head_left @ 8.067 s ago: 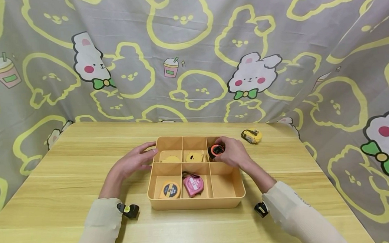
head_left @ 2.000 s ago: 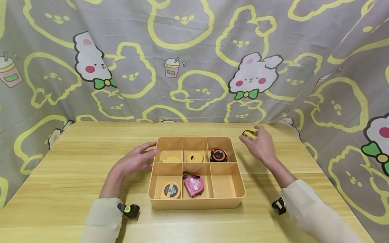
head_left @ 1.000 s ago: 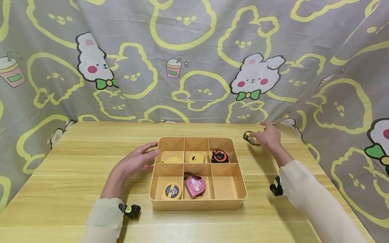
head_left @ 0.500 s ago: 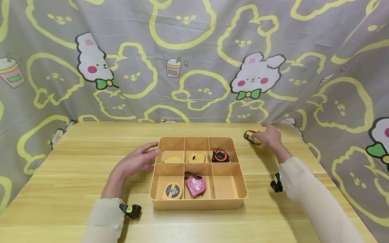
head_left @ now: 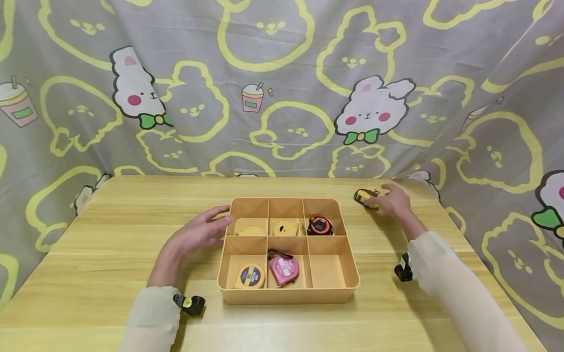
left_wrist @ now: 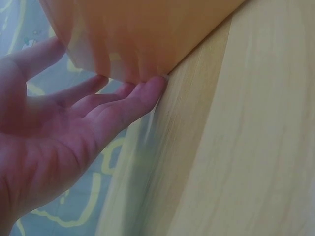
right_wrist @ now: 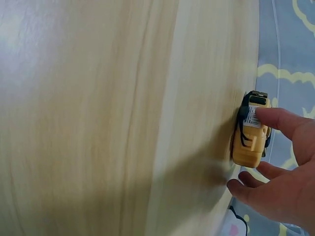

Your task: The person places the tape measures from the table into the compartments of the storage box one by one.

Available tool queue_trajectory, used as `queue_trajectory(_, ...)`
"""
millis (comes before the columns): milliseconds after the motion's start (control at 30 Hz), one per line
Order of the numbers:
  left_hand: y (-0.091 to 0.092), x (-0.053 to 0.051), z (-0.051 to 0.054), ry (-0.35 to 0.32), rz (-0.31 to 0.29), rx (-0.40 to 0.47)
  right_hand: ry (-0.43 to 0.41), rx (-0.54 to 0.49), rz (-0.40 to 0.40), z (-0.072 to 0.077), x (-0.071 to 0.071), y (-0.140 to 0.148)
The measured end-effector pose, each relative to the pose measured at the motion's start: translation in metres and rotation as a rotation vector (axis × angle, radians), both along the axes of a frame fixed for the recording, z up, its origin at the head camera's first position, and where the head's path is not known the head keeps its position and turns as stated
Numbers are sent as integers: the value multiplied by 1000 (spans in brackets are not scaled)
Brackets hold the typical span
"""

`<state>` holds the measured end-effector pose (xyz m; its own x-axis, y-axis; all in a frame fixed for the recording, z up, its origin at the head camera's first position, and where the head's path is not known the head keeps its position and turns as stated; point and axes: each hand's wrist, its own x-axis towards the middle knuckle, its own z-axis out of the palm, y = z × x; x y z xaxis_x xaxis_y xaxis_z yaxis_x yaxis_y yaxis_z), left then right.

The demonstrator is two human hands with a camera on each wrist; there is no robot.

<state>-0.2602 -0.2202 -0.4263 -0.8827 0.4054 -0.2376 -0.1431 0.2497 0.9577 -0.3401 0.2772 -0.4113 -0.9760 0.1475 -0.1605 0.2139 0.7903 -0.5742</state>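
Observation:
My left hand (head_left: 196, 236) rests beside a tan six-compartment box (head_left: 289, 296), its extended fingertips touching the lower side wall in the left wrist view. On the table behind the box's right corner lies a yellow tape measure (head_left: 364, 198) with black trim. My right hand (head_left: 394, 199) is at it. In the right wrist view the thumb presses on the tape measure's (right_wrist: 250, 142) white label, with a fingertip at its lower end and the other fingers spread apart from it. The tape measure appears to be on the tabletop.
Inside the box are an orange tape measure (head_left: 250, 277), a pink tape measure (head_left: 284, 268) with a dark strap, a black-and-red tape measure (head_left: 320, 226), and two yellow items, one with a face (head_left: 285, 228). A patterned curtain (head_left: 286, 79) closes off the table's (head_left: 98, 262) far side.
The right hand has left the black-and-red tape measure in the box's back right compartment and moved to the yellow tape measure, whose position has shifted slightly. The left hand has stayed put.

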Motion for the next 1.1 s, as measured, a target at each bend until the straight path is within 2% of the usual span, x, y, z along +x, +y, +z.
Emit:
queue_trajectory(333,0,0,1,-8,-5,15,-24,-4,10,0,0,-1)
queue_trajectory(700,2,0,0,-3,-3,5,-1,-3,-13,-1,1,0)
queue_trajectory(1100,0,1,0,15,-3,-22,4,37,38,-1,5,1)
